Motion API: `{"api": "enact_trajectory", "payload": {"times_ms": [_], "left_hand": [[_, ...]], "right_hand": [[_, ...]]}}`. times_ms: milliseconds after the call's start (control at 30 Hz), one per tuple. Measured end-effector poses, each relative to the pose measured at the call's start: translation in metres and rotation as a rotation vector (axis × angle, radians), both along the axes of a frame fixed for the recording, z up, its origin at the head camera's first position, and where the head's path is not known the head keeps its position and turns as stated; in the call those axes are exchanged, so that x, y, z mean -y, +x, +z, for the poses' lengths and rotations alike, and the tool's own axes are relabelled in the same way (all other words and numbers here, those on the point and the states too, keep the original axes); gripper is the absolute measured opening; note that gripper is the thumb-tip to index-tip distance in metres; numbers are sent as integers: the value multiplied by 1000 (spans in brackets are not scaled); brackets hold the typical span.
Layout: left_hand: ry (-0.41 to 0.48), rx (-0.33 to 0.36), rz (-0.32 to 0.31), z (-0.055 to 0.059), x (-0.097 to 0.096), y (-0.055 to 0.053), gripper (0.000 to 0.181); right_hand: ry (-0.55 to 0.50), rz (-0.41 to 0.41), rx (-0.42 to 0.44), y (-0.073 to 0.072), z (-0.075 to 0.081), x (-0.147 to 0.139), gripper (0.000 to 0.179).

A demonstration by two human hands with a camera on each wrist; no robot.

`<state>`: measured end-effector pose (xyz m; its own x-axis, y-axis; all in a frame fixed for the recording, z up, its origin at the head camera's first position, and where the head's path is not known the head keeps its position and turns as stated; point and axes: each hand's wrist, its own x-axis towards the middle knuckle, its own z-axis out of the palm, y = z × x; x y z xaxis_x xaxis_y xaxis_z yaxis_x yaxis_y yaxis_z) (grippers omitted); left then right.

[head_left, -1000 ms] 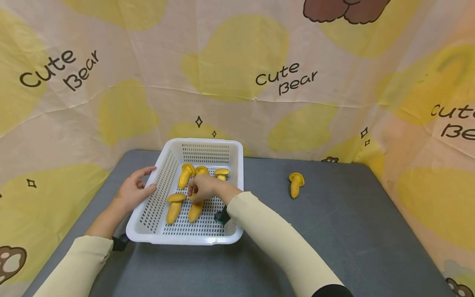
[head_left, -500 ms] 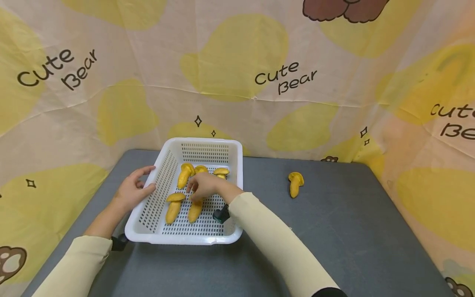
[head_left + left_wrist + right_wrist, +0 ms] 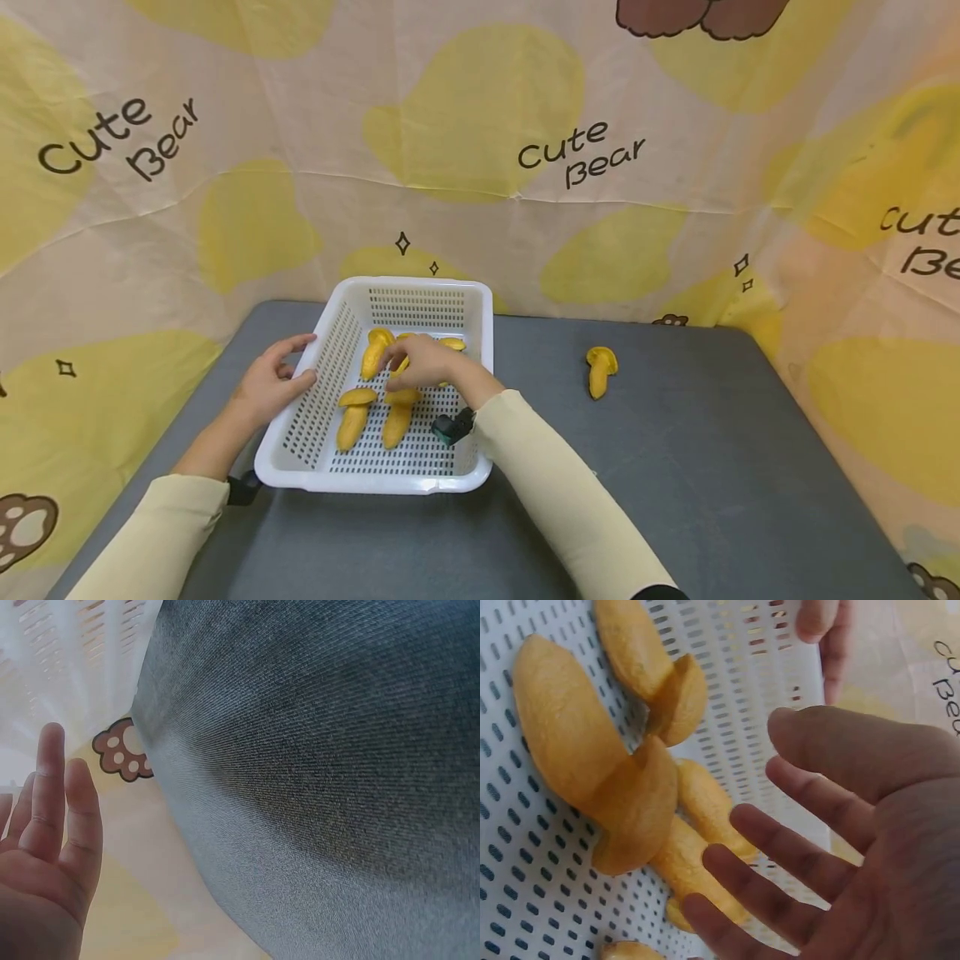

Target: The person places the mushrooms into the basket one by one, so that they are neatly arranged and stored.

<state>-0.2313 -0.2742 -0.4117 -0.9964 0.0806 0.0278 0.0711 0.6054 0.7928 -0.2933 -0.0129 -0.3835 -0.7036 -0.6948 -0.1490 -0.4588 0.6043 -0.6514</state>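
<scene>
In the head view a white perforated basket (image 3: 375,483) holds several yellow toy-like mushrooms, such as a front-left mushroom (image 3: 352,423) and a front-right mushroom (image 3: 397,423). My left hand (image 3: 270,383) rests against the basket's left side, thumb and fingers at the rim. The left wrist view shows this hand (image 3: 56,855) with extended fingers. Over the mushrooms, inside the basket, hovers my right hand (image 3: 426,364), partly covering the back ones. In the right wrist view its fingers (image 3: 780,847) are spread and loosely bent, holding nothing, close to the back mushrooms (image 3: 697,862).
One more mushroom (image 3: 600,372) lies on the grey tabletop (image 3: 697,467), right of the basket. Behind the table hangs a patterned cloth (image 3: 480,117) with printed words, also covering the sides.
My right hand has lifted slightly off the front-right mushroom and shifted back and to the right, uncovering its cap. The left hand and the basket stay in place.
</scene>
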Motion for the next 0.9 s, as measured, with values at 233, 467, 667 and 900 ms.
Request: {"api": "enact_trajectory", "payload": {"times_ms": [233,467,667,900], "left_hand": [[-11,5,10,-1,-1,-1,63],[-14,5,11,0,-1,0,63],[-9,5,13,1,-3,1,62],[-21,-4,21,2,-2,2,62]], "right_hand": [[-33,18,-65,7,16,-5,31],[-26,18,-148,19,36,-13,31],[-83,27,-153,22,48,-32,36],[-105,9,-205,20,54,-59,36]]}}
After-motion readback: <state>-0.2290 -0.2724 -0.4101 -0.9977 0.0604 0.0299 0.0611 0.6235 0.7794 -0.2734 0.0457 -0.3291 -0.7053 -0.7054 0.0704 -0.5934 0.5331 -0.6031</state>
